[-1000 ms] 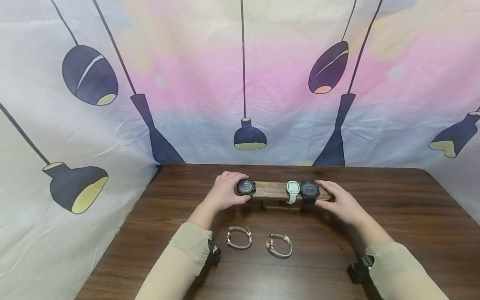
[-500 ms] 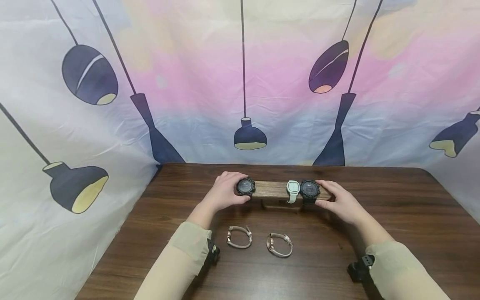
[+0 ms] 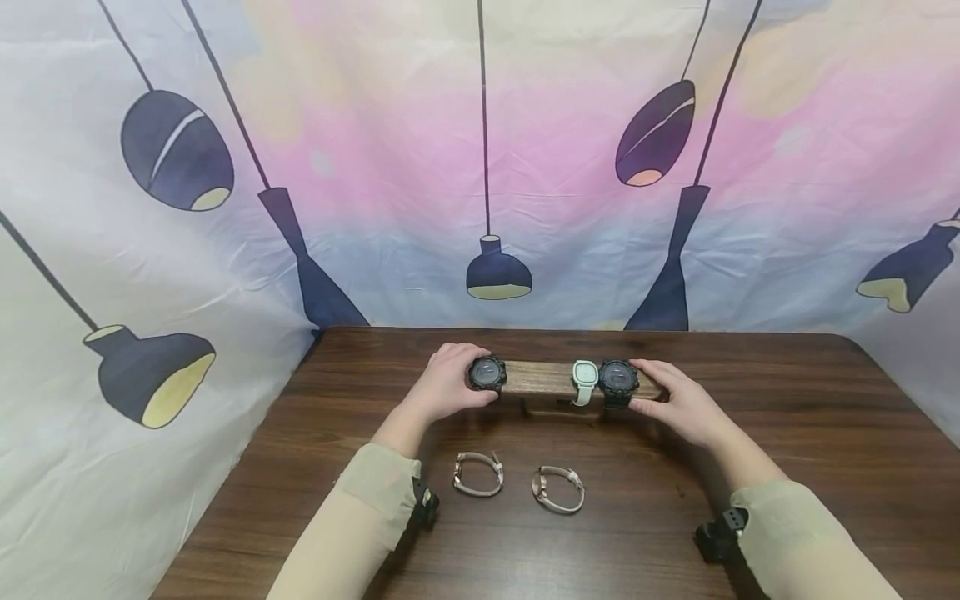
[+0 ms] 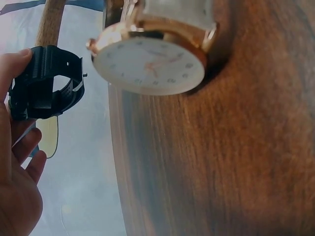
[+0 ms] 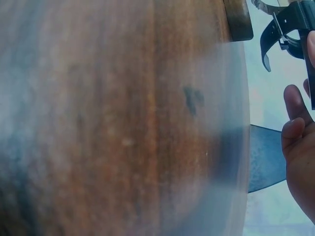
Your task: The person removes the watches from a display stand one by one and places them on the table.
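Note:
A wooden watch stand [image 3: 536,378] with a horizontal bar stands towards the back of the table. My left hand [image 3: 448,382] pinches a black digital watch [image 3: 487,372] looped round the bar's left end, thumb on the near side and fingers on the far side. In the left wrist view the thumb lies on that watch's black strap [image 4: 43,64]. My right hand [image 3: 686,402] grips the bar's right end between thumb and fingers, beside a second black watch [image 3: 618,377]. Left of that one, a mint-white watch [image 3: 585,375] hangs on the bar.
Two slim watches with pale straps and rose-gold cases, a left one [image 3: 478,493] and a right one [image 3: 559,505], stand on edge on the brown wooden table [image 3: 480,567], nearer than the stand. A cloth backdrop [image 3: 570,208] with printed lamps rises behind the table.
The left black watch has slid very slightly left along the bar with my left hand. My right hand keeps its place, and the two loose watches have not moved.

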`<state>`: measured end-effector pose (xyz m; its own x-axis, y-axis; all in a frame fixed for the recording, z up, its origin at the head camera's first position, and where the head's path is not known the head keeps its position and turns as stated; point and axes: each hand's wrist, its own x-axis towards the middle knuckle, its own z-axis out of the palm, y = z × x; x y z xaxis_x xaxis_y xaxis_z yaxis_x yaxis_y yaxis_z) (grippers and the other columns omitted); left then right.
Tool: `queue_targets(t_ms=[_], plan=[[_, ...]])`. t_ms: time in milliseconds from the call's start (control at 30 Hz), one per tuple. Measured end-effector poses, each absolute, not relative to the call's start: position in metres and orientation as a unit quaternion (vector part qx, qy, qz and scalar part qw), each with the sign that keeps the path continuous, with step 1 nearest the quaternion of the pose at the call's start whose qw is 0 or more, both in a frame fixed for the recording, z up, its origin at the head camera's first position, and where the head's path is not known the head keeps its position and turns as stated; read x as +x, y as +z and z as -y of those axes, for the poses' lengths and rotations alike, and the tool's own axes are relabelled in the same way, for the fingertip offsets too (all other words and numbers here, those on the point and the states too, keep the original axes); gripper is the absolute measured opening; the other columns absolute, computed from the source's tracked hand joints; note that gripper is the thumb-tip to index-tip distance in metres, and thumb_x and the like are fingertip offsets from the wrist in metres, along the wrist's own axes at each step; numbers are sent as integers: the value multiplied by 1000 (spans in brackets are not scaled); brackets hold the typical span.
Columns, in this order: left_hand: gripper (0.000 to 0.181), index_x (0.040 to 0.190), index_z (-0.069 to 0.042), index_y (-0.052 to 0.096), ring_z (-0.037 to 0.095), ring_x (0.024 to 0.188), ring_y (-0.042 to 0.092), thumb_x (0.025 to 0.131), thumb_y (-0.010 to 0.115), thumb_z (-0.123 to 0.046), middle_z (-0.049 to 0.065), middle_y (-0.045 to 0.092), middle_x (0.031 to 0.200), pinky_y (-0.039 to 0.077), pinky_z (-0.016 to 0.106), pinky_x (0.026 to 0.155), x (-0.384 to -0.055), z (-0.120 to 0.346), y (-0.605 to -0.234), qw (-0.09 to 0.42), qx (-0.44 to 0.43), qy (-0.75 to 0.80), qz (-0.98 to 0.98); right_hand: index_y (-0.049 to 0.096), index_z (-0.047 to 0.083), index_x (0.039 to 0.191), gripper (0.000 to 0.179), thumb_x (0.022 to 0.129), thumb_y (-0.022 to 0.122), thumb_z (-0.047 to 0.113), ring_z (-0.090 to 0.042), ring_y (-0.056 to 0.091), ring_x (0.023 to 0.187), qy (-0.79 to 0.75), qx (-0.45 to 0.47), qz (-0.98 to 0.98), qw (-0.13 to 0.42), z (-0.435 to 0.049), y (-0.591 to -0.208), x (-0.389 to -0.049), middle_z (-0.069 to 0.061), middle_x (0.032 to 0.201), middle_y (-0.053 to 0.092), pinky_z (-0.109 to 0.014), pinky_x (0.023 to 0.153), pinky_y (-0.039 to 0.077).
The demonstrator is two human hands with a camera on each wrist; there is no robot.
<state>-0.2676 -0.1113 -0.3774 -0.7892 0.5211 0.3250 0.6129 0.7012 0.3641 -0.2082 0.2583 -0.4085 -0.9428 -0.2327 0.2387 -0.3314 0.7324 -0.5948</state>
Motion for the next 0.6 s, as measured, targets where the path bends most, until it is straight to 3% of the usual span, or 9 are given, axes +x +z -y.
queue_targets(t_ms=[433, 600], plan=[[60, 121, -11, 60, 24, 109, 48, 70, 79, -36, 4, 59, 118, 35, 46, 91, -265, 115, -381, 101, -304, -243, 915, 43, 4, 139, 68, 85, 68, 36, -36, 44, 119, 329, 162, 927, 78, -259, -407, -210, -19, 137, 42, -48, 86, 41], [59, 120, -11, 61, 24, 108, 48, 70, 78, -37, 5, 59, 118, 35, 45, 93, -265, 117, -384, 100, -293, -251, 917, 43, 5, 139, 68, 85, 69, 37, -38, 42, 122, 333, 160, 926, 75, -258, -406, -209, -19, 137, 42, -53, 92, 37]])
